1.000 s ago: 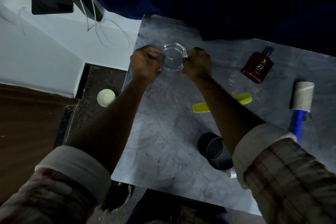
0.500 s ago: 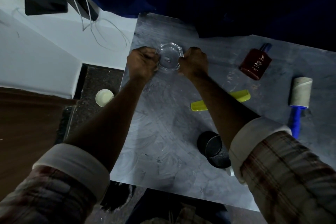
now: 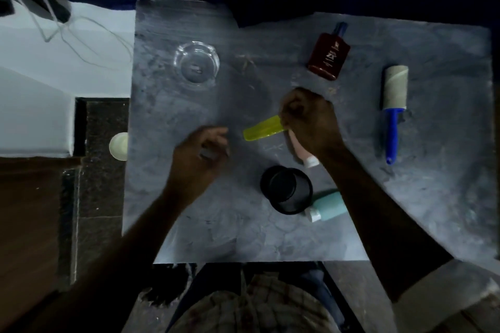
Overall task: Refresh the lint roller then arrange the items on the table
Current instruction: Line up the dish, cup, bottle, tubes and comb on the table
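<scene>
On table (image 3: 189, 211): brown btl (image 3: 328, 55), lbl illegible

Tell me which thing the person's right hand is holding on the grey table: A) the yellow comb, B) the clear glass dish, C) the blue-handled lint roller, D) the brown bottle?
A: the right hand curls its fingers round one end of the yellow comb, while the glass dish, lint roller and brown bottle lie apart from it.
</scene>
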